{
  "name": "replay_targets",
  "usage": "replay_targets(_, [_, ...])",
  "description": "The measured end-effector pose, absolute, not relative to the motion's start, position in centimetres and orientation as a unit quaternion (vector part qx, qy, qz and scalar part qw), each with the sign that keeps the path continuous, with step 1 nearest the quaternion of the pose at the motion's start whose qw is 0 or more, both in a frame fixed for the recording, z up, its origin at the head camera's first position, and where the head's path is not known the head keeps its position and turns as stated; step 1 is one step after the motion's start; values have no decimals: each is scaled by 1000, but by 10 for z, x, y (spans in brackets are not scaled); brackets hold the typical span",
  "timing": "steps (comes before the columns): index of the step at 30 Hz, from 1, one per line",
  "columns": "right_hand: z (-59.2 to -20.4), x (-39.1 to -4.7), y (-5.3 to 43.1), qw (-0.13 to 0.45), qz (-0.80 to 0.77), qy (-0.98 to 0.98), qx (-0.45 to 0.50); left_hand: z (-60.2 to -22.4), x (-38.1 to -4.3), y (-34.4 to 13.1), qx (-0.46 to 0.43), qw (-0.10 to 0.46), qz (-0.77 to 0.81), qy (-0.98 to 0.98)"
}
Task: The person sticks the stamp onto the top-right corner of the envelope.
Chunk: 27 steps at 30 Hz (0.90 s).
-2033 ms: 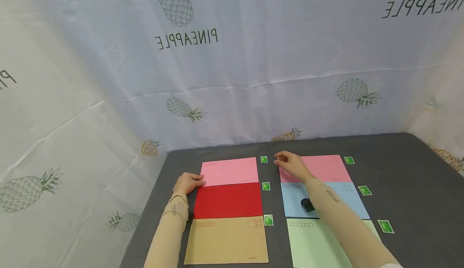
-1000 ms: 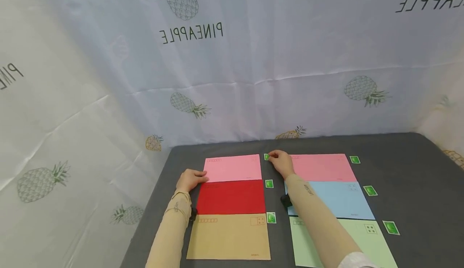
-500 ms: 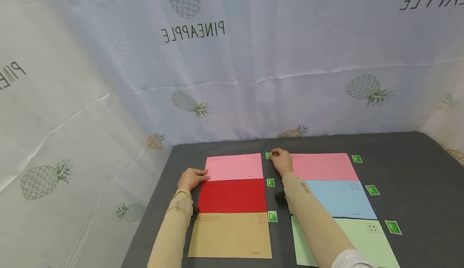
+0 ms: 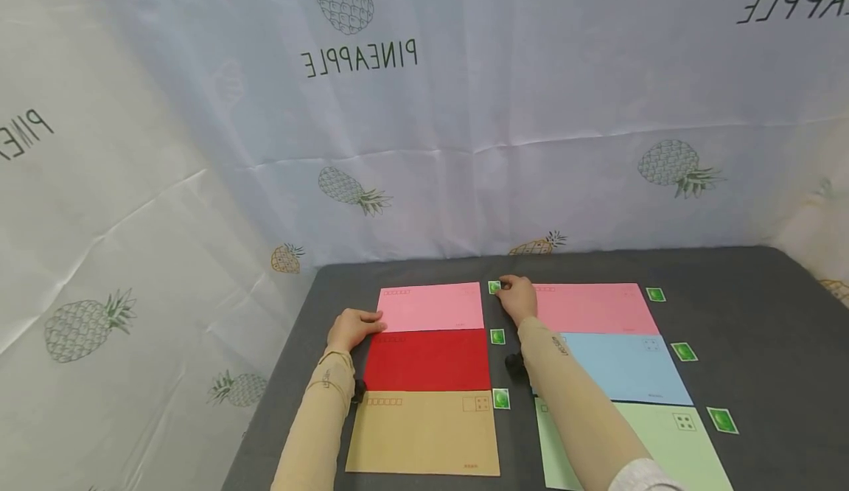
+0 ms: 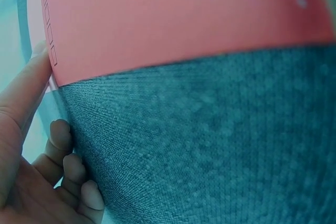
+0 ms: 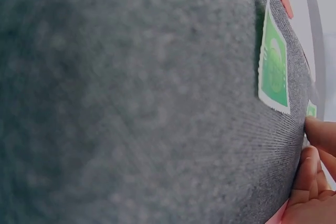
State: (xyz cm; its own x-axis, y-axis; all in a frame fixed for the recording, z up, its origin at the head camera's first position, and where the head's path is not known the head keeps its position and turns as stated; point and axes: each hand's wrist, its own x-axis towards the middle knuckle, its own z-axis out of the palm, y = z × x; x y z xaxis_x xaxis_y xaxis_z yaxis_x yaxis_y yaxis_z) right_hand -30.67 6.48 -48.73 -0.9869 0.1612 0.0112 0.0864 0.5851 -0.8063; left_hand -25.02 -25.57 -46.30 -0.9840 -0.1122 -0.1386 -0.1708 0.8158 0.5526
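My left hand (image 4: 351,329) rests at the left edge of the light pink envelope (image 4: 431,308), thumb against its lower corner. In the left wrist view the other fingers (image 5: 73,169) hang loosely curled beside the red envelope (image 5: 173,14). My right hand (image 4: 518,299) reaches to the far green stamp (image 4: 494,287), fingertips right at its right edge. In the right wrist view that stamp (image 6: 311,109) is partly hidden by a fingertip, with the other fingers bent below. I cannot tell whether the fingers pinch it. The stamp lies just right of the light pink envelope.
Below lie the red envelope (image 4: 427,360) and a tan envelope (image 4: 424,436), with green stamps (image 4: 497,337) beside them. On the right are darker pink (image 4: 590,307), blue (image 4: 617,366) and green (image 4: 663,439) envelopes, with more stamps (image 4: 684,352). A pineapple-print curtain (image 4: 451,203) hangs behind.
My right hand has moved left from over the darker pink envelope's corner to the far stamp and stays there. The left hand keeps its place; the head view shifts slightly.
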Motion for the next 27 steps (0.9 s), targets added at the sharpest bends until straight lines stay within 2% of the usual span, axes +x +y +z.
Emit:
replay_targets(12, [-492,-308,62,62,473,-874,-95,-465,-249,-256,-76,46,304,948])
replay_targets(27, [-476,-314,69,-29,592,-797,-121,-465,-249,-258,-71,47,302,949])
